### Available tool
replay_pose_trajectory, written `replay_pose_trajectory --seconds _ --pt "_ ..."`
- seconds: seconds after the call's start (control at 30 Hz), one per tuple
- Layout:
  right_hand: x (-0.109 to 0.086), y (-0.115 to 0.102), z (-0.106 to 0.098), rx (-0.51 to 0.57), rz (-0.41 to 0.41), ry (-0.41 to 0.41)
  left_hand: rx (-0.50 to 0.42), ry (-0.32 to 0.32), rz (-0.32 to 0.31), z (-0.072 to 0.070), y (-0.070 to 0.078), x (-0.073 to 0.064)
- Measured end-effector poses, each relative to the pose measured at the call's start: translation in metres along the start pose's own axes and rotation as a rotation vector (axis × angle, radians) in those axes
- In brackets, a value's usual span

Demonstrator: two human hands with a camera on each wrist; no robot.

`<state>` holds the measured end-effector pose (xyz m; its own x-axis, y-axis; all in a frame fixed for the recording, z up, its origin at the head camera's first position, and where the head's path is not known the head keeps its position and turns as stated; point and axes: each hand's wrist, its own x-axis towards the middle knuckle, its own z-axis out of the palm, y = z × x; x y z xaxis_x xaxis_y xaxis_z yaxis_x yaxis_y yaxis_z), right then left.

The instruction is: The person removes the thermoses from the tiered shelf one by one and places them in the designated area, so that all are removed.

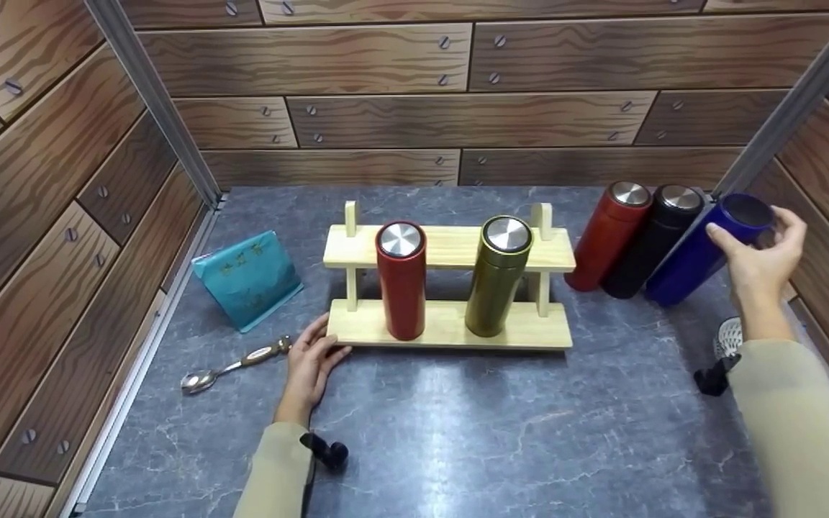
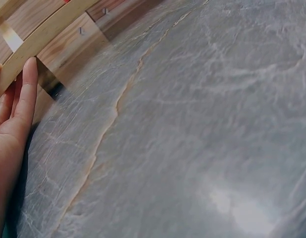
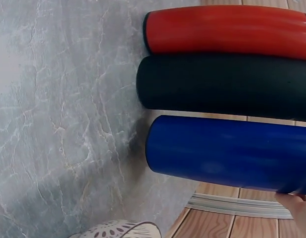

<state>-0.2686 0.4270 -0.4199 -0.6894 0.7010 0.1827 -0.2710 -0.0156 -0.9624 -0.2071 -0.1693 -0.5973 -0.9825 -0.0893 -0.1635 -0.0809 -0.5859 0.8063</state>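
Observation:
My left hand (image 1: 309, 362) pinches the lower left corner of a pale two-tier wooden rack (image 1: 450, 248), the thumb above the board and the fingers below. In the left wrist view that hand (image 2: 14, 119) shows at the rack's edge (image 2: 41, 37). A red thermos flask (image 1: 403, 288) and an olive-green one (image 1: 499, 280) stand upright on the lower tier. At the right, my right hand (image 1: 767, 259) grips a blue thermos (image 1: 699, 252) near its dark top. Beside the blue one stand a black thermos (image 1: 648, 248) and another red thermos (image 1: 607, 241).
A teal packet (image 1: 250, 280) stands left of the rack, with a spoon (image 1: 234, 363) lying in front of it. A patterned white cup (image 1: 730, 337) is partly hidden by my right forearm. Wood-patterned walls (image 1: 386, 65) enclose the grey marbled table (image 1: 458, 439).

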Motion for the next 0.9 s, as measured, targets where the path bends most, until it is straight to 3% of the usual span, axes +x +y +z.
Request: replay_pose_trajectory --seconds 0.2,0.57,0.9 --pt "0.002 0.006 0.008 -0.118 -0.004 0.010 0.009 -0.003 0.011 -0.003 0.001 0.001" --pt "0.012 0.015 0.004 -0.186 0.075 0.020 0.005 0.016 0.014 -0.001 -0.001 0.003" --pt "0.010 0.020 0.007 -0.212 0.010 -0.007 0.013 0.003 0.016 -0.001 -0.001 0.002"
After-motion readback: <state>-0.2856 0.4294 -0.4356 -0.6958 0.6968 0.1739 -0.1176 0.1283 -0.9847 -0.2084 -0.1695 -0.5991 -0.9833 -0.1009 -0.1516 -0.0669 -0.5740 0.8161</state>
